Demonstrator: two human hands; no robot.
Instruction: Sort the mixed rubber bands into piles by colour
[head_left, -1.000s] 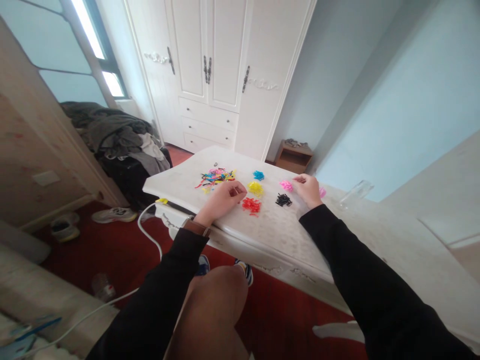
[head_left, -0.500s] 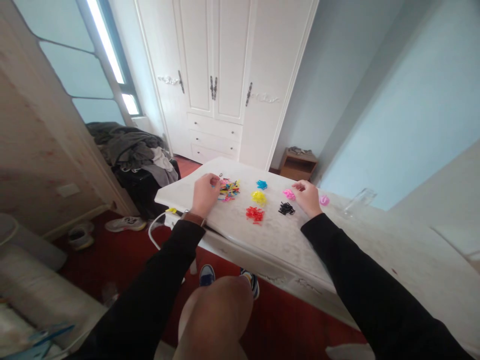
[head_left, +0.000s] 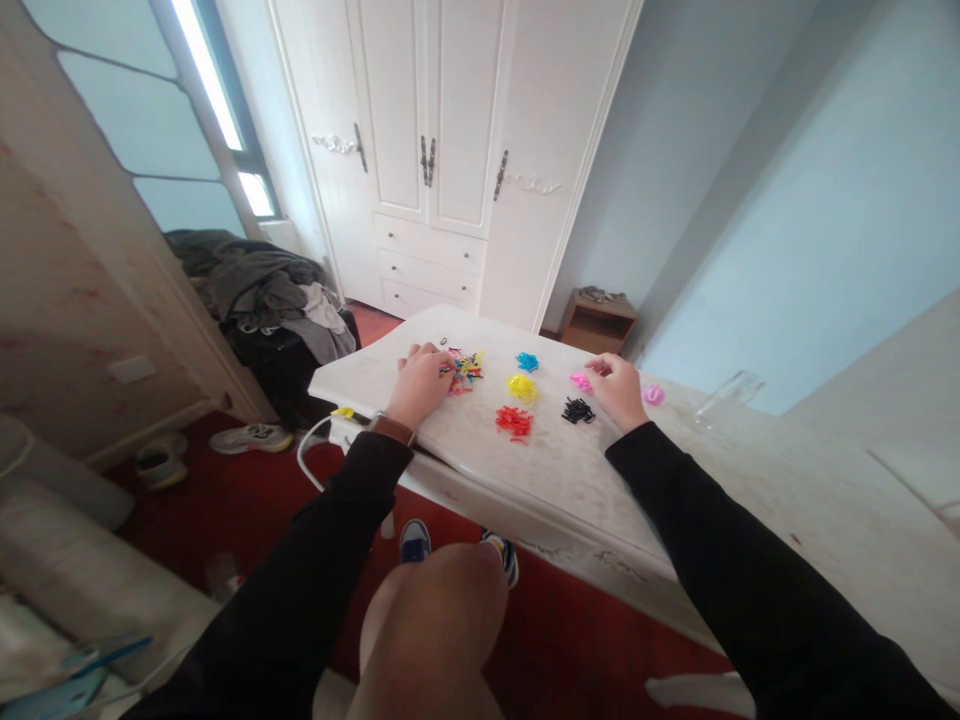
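Note:
On the white table (head_left: pixel 555 470) lie small plastic pieces sorted by colour. My left hand (head_left: pixel 418 385) rests on the mixed-colour pile (head_left: pixel 465 367), fingers curled into it. My right hand (head_left: pixel 619 388) lies between a pink heap (head_left: pixel 580 381) and a second pink heap (head_left: pixel 652 394), fingers bent and pinched near the first one. What they hold, if anything, is too small to see. A black heap (head_left: pixel 577 409) sits just in front of my right hand. Red (head_left: pixel 513 422), yellow (head_left: pixel 520 387) and blue (head_left: pixel 526 361) heaps lie between my hands.
A clear glass (head_left: pixel 726 391) lies on its side on the table at the right. A white wardrobe (head_left: pixel 450 150) stands behind, with a small wooden stand (head_left: pixel 598 318) beside it. Clothes (head_left: pixel 262 285) are piled at the left; shoes and a white cable (head_left: pixel 311 450) lie on the red floor.
My left hand moved left from beside the red and yellow heaps onto the mixed pile. My right hand stayed by the pink heap. The view shifted slightly.

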